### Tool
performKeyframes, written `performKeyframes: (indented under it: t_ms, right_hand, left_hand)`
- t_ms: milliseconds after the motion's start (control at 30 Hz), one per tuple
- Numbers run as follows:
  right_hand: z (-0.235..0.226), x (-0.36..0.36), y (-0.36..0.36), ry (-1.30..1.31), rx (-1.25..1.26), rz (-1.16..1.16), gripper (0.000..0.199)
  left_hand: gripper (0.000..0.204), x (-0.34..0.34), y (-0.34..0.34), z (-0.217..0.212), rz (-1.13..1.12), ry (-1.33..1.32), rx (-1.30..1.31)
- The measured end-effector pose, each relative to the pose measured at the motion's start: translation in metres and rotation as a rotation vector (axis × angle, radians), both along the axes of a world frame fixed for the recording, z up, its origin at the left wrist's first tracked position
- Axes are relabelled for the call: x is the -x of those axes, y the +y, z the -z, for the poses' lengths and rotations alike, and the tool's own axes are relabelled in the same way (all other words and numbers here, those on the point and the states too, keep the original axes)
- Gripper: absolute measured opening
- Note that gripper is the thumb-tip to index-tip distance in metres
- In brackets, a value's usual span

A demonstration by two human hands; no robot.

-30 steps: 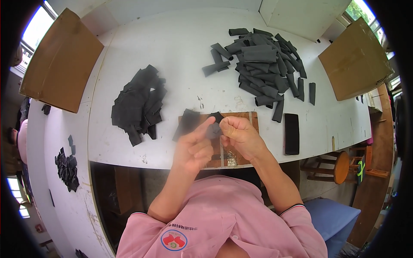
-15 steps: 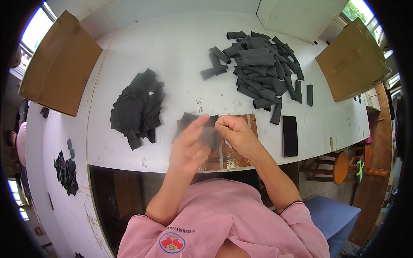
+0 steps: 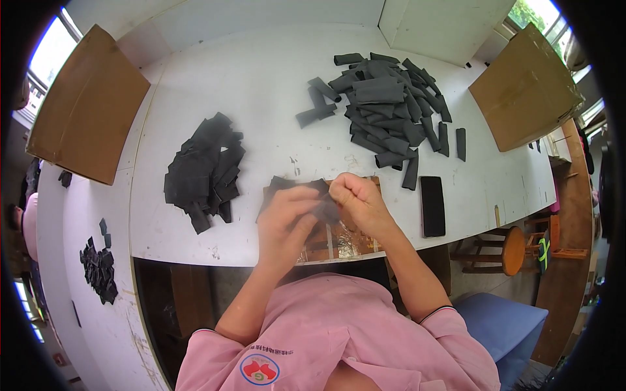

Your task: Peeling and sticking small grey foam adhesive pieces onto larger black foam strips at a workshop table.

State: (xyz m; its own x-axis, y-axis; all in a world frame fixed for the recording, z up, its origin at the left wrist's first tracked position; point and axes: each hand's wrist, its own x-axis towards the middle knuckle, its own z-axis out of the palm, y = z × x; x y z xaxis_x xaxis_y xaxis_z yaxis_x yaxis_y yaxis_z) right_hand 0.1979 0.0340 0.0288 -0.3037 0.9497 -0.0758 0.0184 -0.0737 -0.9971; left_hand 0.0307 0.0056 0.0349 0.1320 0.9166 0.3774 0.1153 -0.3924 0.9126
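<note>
In front of me a brown board with shiny tape (image 3: 349,242) lies at the table's near edge. Dark grey fabric pieces (image 3: 282,183) cover its upper left part. My right hand (image 3: 360,203) is closed in a pinch on the edge of a dark fabric piece (image 3: 326,212) held over the board. Beside it my left hand (image 3: 283,221) reaches over the same piece, fingers stretched and thumb apart from them. Its fingertips are slightly blurred, and whether they touch the fabric is hard to see.
A pile of flat dark pieces (image 3: 202,169) lies to the left, a larger heap of dark fabric tubes (image 3: 385,111) at the far right. A black phone (image 3: 432,206) lies right of the board. Cardboard boxes (image 3: 91,104) flank the table; a wooden stool (image 3: 512,251) stands at right.
My left hand has changed from a pointing, motion-smeared pose to fingers laid across toward the fabric. My right hand keeps its pinch. The whole view has shifted slightly.
</note>
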Motion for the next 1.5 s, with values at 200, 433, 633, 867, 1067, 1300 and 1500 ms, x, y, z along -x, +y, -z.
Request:
performKeyframes:
  t_ms: [200,433,633,867,1067,1300,1500]
  right_hand:
    - [-0.046,0.009,-0.009,-0.535,-0.862,-0.012,0.019]
    - [0.015,0.011,-0.011,-0.666,-0.943,0.032,0.027]
    - [0.000,0.006,-0.009,-0.675,-0.923,-0.011,0.025]
    - [0.038,0.008,-0.011,-0.501,-0.819,-0.006,0.024]
    - [0.007,0.009,-0.012,-0.528,-0.823,0.017,0.022]
    - [0.036,0.015,-0.018,-0.553,-0.789,0.088,0.020]
    - [-0.002,0.008,-0.018,-0.634,-0.795,0.085,0.019]
  left_hand:
    - [0.006,-0.004,-0.008,-0.009,-0.091,-0.277,-0.031]
    - [0.007,-0.003,-0.007,0.027,-0.068,-0.222,0.215]
    - [0.020,-0.007,0.011,-0.007,0.212,-0.242,0.167]
    - [0.014,-0.012,0.007,0.006,0.094,-0.097,0.341]
    - [0.021,-0.012,-0.003,-0.011,0.137,-0.406,0.289]
    - [0.022,-0.006,-0.002,0.024,0.147,-0.362,0.300]
    - [0.015,-0.014,0.008,-0.003,0.181,-0.411,0.229]
